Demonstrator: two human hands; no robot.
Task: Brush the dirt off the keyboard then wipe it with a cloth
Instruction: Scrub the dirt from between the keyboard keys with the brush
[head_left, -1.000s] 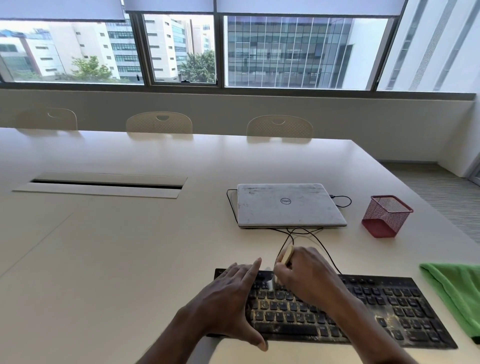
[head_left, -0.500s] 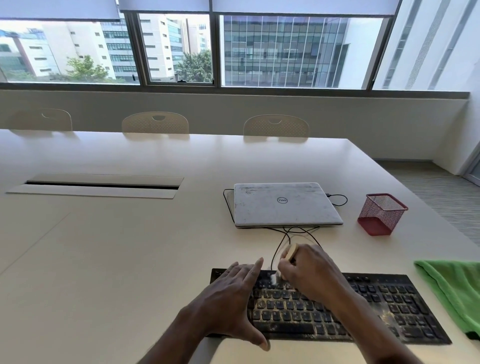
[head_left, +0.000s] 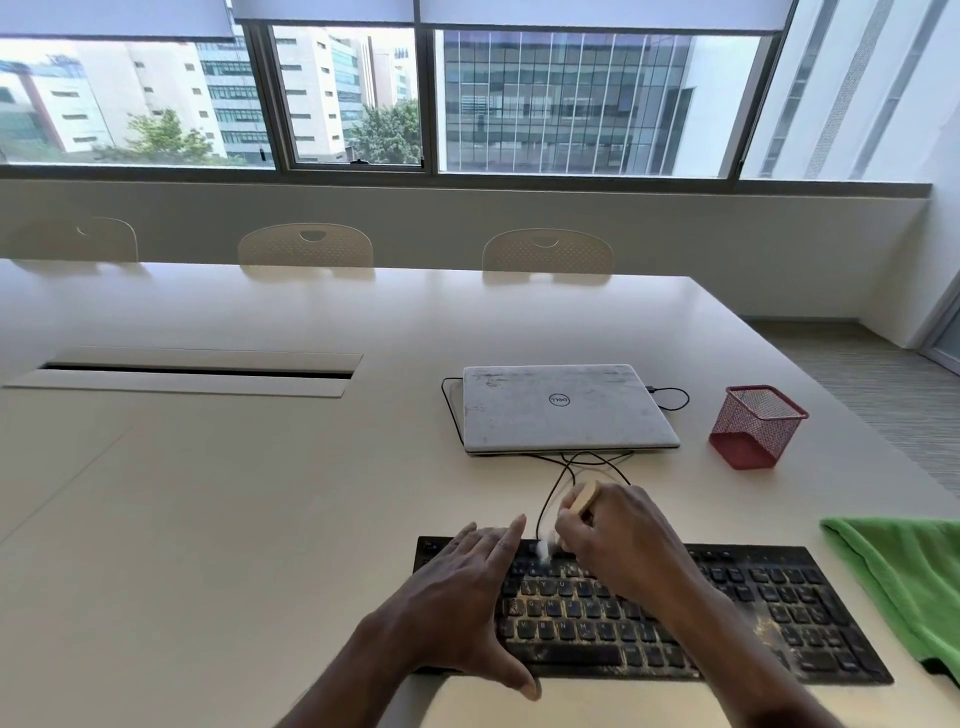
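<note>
**Keyboard under brushing: condition at inspection**

The black keyboard (head_left: 753, 587) lies at the near edge of the white table (head_left: 234, 519), long side facing the person. Pale, gritty dirt covers the letter keys and the strip beside the number pad. Key legends are partly readable under the dirt; the middle rows show letters, but no brand mark can be made out.

The left hand (head_left: 457, 597) lies flat over the keyboard's left end, fingers straight and close together, thumb spread along the near edge. It grips nothing.

The right hand (head_left: 618, 545) is curled around a brush (head_left: 584, 496) with a light wooden handle, which sticks up past the knuckles. The white bristles, blurred, meet the top key row just beside the left fingertips.

A green cloth (head_left: 904, 577) lies on the table just right of the keyboard, untouched by either hand.

Beyond the keyboard sits a closed grey laptop (head_left: 566, 410), lid scuffed, bearing the round "DELL" logo, upside down from this side. Black cables (head_left: 550, 493) run from it toward the keyboard. A red mesh pen holder (head_left: 753, 426) stands to the laptop's right, apart from it.
</note>
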